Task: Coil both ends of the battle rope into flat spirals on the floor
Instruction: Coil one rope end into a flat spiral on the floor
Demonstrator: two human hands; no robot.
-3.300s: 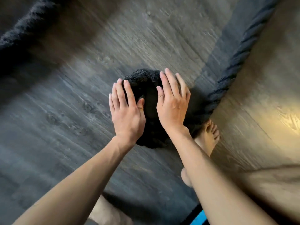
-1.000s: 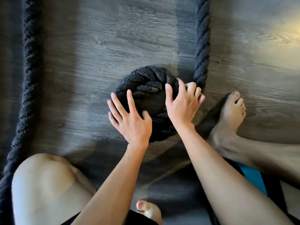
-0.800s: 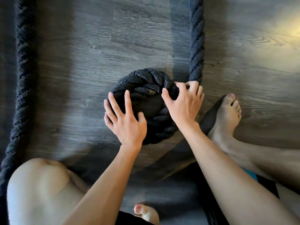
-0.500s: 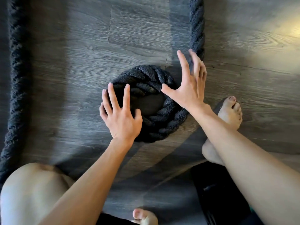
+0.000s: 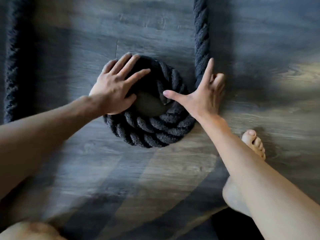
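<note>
A thick black battle rope lies on the dark wood floor, its end wound into a small flat coil (image 5: 149, 125) with a smooth dark cap in the middle. My left hand (image 5: 114, 85) lies flat on the coil's upper left, fingers spread. My right hand (image 5: 202, 94) rests at the coil's right edge, thumb stretched onto the coil, index finger pointing up along the free rope (image 5: 200, 40), the other fingers curled beside it. The free rope runs straight up out of view.
A second stretch of the same rope (image 5: 12, 58) runs down the left edge. My bare right foot (image 5: 252, 141) stands on the floor just right of the coil. A knee shows at the bottom left. Open wood floor (image 5: 155, 32) lies beyond the coil.
My left hand has slid from the coil's left side up onto its top. My right hand dropped lower against the rope where it joins the coil. The view has moved closer.
</note>
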